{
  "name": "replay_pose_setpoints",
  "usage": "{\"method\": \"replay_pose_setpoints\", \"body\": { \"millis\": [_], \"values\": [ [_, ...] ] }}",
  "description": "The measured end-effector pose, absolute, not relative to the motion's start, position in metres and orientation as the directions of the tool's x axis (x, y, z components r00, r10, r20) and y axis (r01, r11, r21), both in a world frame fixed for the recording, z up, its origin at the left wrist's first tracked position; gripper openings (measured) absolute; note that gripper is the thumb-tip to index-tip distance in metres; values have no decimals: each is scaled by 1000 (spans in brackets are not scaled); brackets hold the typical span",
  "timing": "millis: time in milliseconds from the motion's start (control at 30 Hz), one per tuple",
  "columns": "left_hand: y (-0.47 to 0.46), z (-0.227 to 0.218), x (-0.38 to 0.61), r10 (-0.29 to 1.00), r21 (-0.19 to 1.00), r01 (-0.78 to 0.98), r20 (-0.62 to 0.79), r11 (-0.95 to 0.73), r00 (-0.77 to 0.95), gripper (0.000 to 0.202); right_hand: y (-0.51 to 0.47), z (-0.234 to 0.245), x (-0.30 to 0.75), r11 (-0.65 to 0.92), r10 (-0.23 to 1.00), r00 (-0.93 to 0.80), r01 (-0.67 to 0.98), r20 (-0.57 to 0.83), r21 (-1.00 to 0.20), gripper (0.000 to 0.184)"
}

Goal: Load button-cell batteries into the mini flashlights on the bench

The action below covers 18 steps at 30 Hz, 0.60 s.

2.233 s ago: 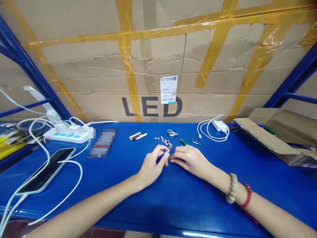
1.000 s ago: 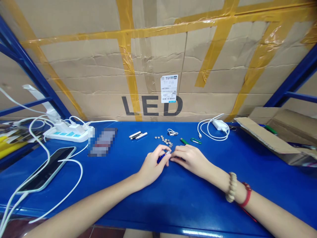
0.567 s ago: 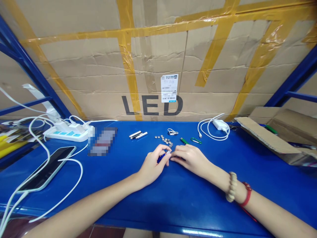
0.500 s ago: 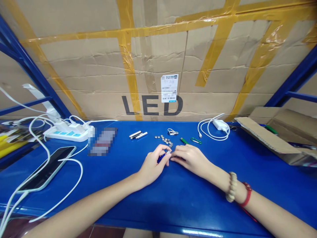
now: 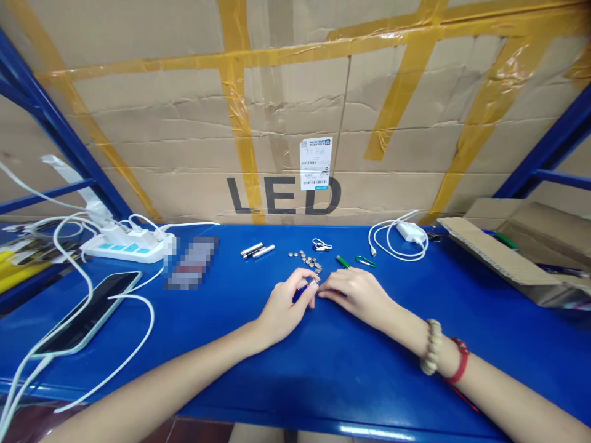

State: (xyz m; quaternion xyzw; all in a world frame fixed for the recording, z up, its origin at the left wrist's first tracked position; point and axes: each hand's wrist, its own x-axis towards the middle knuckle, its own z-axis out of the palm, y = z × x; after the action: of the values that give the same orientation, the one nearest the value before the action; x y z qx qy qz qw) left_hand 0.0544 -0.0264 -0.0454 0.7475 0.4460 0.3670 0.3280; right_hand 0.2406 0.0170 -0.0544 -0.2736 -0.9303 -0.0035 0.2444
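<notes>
My left hand (image 5: pixel 287 306) is closed around a small blue tube (image 5: pixel 302 290) with a silver end that points toward my right hand. Fingers cover much of the tube. Just to its right, my right hand (image 5: pixel 353 292) has thumb and fingertips pinched together by the silver end; whatever they hold is too small or hidden to make out. Several button cells (image 5: pixel 310 261) are scattered beyond my fingertips. Behind the right hand lie a small green tube (image 5: pixel 342 262) and a green carabiner (image 5: pixel 365 261).
Silver tubes (image 5: pixel 257 251) and a white-corded clip (image 5: pixel 321 245) lie farther back. A charger with coiled cable (image 5: pixel 410 234) is at back right, beside an open cardboard box (image 5: pixel 489 252). On the left are a phone (image 5: pixel 92 314), a power strip (image 5: pixel 132 247) and loose cables.
Almost nothing differs. My right fingertips have shifted very slightly beside the silver end, while the left hand keeps its hold on the blue tube.
</notes>
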Motion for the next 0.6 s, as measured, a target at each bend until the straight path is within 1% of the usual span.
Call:
{"method": "replay_pose_setpoints", "body": {
  "millis": [133, 600],
  "values": [
    [-26, -46, 55, 907, 820, 422, 255, -386, 334, 20, 16, -53, 240, 847, 515, -732, 514, 446, -135, 10],
    [-26, -47, 55, 907, 822, 419, 256, -386, 333, 21, 16, -55, 241, 861, 472, -738, 503, 482, -72, 12]
  ]
}}
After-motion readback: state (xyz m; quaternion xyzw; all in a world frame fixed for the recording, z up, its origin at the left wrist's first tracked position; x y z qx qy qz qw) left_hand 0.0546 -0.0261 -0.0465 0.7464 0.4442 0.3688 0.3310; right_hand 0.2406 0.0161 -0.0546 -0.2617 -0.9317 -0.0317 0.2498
